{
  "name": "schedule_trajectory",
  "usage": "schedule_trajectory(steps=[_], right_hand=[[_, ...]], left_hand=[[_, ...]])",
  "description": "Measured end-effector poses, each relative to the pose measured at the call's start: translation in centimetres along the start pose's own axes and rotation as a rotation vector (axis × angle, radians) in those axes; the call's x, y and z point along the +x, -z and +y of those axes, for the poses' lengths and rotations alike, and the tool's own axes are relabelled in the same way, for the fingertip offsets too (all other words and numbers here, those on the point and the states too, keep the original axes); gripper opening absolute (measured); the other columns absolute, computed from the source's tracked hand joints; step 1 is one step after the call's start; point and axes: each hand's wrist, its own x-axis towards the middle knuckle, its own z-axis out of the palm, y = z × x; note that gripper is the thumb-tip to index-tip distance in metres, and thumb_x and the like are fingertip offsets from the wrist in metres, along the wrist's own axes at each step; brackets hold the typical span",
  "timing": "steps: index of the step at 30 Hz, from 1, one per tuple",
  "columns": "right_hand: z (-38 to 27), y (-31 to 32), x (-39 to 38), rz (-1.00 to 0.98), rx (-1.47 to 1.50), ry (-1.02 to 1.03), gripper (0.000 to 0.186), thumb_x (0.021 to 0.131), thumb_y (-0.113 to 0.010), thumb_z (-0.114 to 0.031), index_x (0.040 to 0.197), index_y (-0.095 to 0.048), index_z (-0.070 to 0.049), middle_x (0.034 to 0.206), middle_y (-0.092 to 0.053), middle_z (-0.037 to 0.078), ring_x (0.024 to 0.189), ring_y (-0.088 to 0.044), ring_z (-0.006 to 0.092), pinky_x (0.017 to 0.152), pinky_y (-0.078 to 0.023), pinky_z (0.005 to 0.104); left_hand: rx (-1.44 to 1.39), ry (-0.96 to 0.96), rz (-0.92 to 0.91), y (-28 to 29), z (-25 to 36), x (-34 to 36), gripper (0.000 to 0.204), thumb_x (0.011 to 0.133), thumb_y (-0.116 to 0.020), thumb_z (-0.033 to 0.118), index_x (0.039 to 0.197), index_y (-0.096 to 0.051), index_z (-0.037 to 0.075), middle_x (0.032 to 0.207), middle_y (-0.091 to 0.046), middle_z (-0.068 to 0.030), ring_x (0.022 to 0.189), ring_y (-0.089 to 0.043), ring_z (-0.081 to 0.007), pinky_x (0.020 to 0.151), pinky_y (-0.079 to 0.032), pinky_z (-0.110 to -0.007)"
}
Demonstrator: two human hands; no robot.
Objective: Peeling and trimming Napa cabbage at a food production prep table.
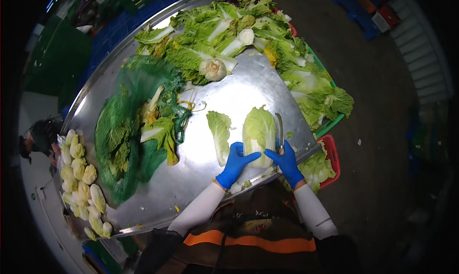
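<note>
A trimmed pale green napa cabbage [258, 130] lies on the steel table [224, 94] near its front edge. My left hand [236, 160], in a blue glove, rests on the cabbage's lower left side. My right hand [286, 160], also in a blue glove, grips a knife [279, 129] whose blade points up along the cabbage's right side. A loose cabbage leaf [220, 134] lies just to the left of the cabbage.
A green mesh bag [125, 130] with cabbage scraps lies to the left. Discarded outer leaves [224, 30] pile at the far side and hang over the right edge. Trimmed cabbages [82, 178] are stacked at the left. A red crate [331, 152] sits below the right edge. A person [40, 135] stands at the far left.
</note>
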Motion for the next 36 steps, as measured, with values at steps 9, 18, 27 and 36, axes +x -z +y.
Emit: schedule_trajectory(steps=[9, 18, 27, 36], right_hand=[[-3.1, -4.6, 0.0, -0.096, -0.457, 0.502, 0.029, 0.077, -0.074, -0.016, 0.095, -0.060, 0.000, 0.081, -0.067, 0.014, 0.075, -0.067, 0.0181, 0.068, -0.053, 0.0305], [-0.1, -5.4, -0.2, -0.216, 0.040, 0.410, 0.038, 0.079, -0.078, -0.016, 0.107, -0.058, -0.002, 0.094, -0.059, 0.002, 0.080, -0.055, 0.0088, 0.072, -0.049, 0.0240], [-2.2, -7.7, -2.4, -0.279, -0.039, -0.011, 0.034, 0.077, -0.080, -0.019, 0.100, -0.060, -0.003, 0.071, -0.058, 0.000, 0.056, -0.054, 0.0079, 0.050, -0.047, 0.0226], [-2.3, -3.4, 0.0, -0.031, -0.065, 0.093, 0.047, 0.077, -0.079, -0.032, 0.111, -0.058, -0.006, 0.088, -0.062, 0.004, 0.064, -0.058, 0.0075, 0.048, -0.046, 0.0228]], left_hand=[[-0.109, -0.215, 0.114, 1.2, 3.1, -4.4, 0.073, 0.077, -0.075, 0.004, 0.137, -0.033, 0.000, 0.128, -0.051, -0.0158, 0.114, -0.055, -0.0253, 0.097, -0.047, -0.037], [-0.116, -0.245, 0.215, 3.6, 3.9, -5.0, 0.065, 0.076, -0.077, 0.009, 0.129, -0.041, -0.001, 0.120, -0.056, -0.0138, 0.106, -0.059, -0.0233, 0.090, -0.051, -0.035], [-0.029, -0.210, 0.221, 4.4, 3.2, -5.4, 0.063, 0.077, -0.076, 0.009, 0.130, -0.042, 0.000, 0.119, -0.057, -0.0138, 0.106, -0.059, -0.0226, 0.091, -0.051, -0.034], [-0.847, 0.113, -0.009, 5.7, 2.1, -6.4, 0.063, 0.095, -0.055, 0.037, 0.144, -0.032, 0.004, 0.141, -0.045, -0.0153, 0.126, -0.048, -0.0299, 0.107, -0.040, -0.047]])
